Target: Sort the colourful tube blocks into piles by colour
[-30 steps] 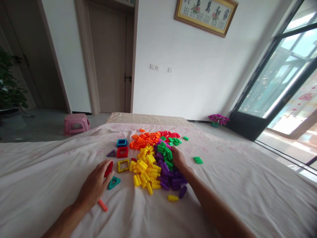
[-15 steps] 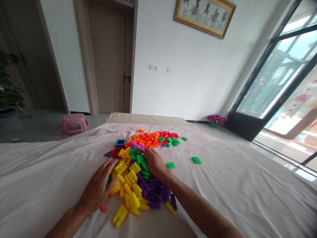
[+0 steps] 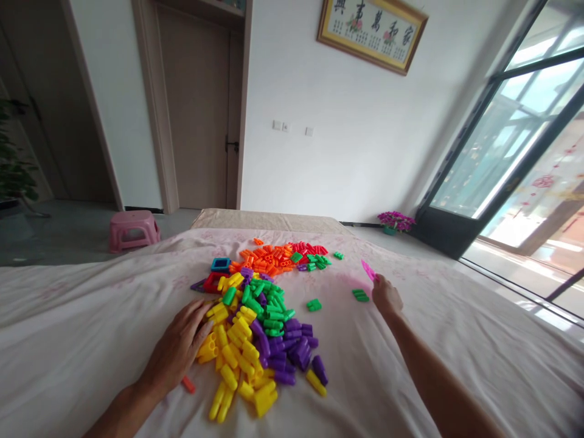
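Your right hand (image 3: 387,297) has swung away from the pile toward the right edge of the surface (image 3: 493,340), taking the pink block (image 3: 368,269) along, while your left hand (image 3: 185,334) stays about where it was. Nearest you, yellow blocks (image 3: 235,350) spread out, with an orange stick (image 3: 188,384) by your left wrist. Your left hand is half open beside them, thumb apart from the fingers, no grip showing. Purple blocks (image 3: 292,353) lie to their right and green blocks (image 3: 269,304) just beyond. Your right hand is closed, pinching the pink block at its tips, near a loose green block (image 3: 360,295). Farther on, a red frame (image 3: 214,283) lies partly covered. Toward the surface's far edge are a blue frame (image 3: 221,264), orange blocks (image 3: 269,258) and red blocks (image 3: 310,249).
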The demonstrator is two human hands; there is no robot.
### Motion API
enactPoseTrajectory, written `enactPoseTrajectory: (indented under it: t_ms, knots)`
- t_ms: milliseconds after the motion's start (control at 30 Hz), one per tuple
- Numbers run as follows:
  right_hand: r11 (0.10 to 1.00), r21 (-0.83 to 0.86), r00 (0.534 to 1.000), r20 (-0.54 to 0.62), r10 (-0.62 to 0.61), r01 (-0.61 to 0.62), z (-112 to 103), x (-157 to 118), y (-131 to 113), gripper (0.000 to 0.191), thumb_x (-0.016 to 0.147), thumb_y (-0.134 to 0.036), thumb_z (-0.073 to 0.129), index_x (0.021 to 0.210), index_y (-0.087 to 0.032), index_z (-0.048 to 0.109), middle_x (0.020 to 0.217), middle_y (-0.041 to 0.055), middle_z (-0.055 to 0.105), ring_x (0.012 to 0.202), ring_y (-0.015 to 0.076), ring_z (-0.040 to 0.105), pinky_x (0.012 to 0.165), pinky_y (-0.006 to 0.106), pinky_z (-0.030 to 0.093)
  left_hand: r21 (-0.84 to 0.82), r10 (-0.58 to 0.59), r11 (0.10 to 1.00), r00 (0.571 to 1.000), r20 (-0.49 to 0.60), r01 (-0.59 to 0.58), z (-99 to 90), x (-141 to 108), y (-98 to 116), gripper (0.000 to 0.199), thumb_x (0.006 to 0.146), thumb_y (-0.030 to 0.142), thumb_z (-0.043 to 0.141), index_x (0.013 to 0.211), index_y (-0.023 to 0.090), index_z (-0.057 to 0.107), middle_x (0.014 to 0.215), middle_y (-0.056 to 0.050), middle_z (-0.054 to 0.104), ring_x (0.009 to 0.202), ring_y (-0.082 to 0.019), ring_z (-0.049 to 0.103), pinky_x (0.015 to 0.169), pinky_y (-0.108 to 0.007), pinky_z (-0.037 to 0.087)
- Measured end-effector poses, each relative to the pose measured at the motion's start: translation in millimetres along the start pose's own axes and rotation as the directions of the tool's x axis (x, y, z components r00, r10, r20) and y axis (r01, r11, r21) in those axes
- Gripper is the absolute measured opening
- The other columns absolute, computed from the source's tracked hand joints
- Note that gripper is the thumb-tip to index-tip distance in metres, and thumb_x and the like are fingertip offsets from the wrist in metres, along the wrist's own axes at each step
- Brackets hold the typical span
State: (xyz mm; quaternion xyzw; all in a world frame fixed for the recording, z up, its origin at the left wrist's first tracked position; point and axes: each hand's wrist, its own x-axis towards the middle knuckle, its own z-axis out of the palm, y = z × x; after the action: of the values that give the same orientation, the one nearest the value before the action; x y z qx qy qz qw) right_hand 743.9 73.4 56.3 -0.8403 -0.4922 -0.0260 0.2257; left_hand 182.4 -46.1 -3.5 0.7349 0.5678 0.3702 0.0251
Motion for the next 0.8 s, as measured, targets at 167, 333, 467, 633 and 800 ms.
enactPoseTrajectory:
  t_ms: [167, 333, 467, 633, 800]
  knots:
    - [0.975, 0.02, 0.971, 0.082, -0.223, 0.222, 23, -33, -10, 0.044, 0.097, -0.031, 0.036, 0.135, -0.021, 0.056, 0.132, 0.0141, 0.06, 0.115, 0.0288, 0.059, 0.098, 0.04, 0.042, -0.004, 0.003, 1.0, 1.0, 0.005, -0.003, 1.0, 0, -2, 0.043, 0.094, 0.042, 0.042, 0.129, 0.021, 0.056, 0.138, -0.009, 0.056, 0.131, -0.022, 0.051, 0.114, -0.043, 0.041]
    - [0.75, 0.343, 0.77, 0.109, -0.629, 0.565, 29, -117, -88, 0.041, 0.096, -0.028, 0.042, 0.132, -0.023, 0.06, 0.134, 0.0089, 0.061, 0.121, 0.0265, 0.054, 0.106, 0.041, 0.039, -0.005, -0.018, 1.0, 1.0, -0.012, 0.018, 1.4, -2, -4, 0.043, 0.093, 0.042, 0.044, 0.127, 0.022, 0.058, 0.137, -0.008, 0.057, 0.13, -0.023, 0.052, 0.113, -0.043, 0.042]
    - [0.509, 0.629, 0.587, 0.101, -0.803, 0.588, 23, -167, -123, 0.038, 0.097, -0.034, 0.043, 0.131, -0.028, 0.06, 0.13, 0.0062, 0.063, 0.118, 0.0239, 0.057, 0.104, 0.039, 0.043, -0.028, -0.007, 1.0, 1.0, 0.005, 0.008, -0.4, -3, -4, 0.042, 0.095, 0.04, 0.039, 0.13, 0.023, 0.055, 0.138, -0.007, 0.057, 0.131, -0.021, 0.051, 0.115, -0.043, 0.04]
    - [0.576, 0.672, 0.743, 0.058, -0.667, 0.465, 35, -118, -115, 0.037, 0.096, -0.042, 0.044, 0.121, -0.023, 0.064, 0.113, 0.0072, 0.071, 0.101, 0.025, 0.065, 0.092, 0.039, 0.05, -0.009, -0.06, 0.998, 0.997, -0.042, 0.06, -1.5, -3, -13, 0.042, 0.097, 0.04, 0.037, 0.131, 0.022, 0.051, 0.133, -0.008, 0.06, 0.124, -0.021, 0.056, 0.11, -0.042, 0.044]
    - [0.891, 0.411, 0.981, -0.08, -0.178, 0.195, 38, 7, -73, 0.045, 0.098, -0.039, 0.033, 0.13, -0.019, 0.058, 0.112, 0.0119, 0.069, 0.1, 0.0257, 0.064, 0.088, 0.037, 0.048, 0.088, -0.123, 0.987, 0.984, -0.13, 0.135, -0.8, -3, -25, 0.043, 0.096, 0.044, 0.036, 0.13, 0.022, 0.05, 0.127, -0.01, 0.064, 0.118, -0.025, 0.061, 0.103, -0.044, 0.049]
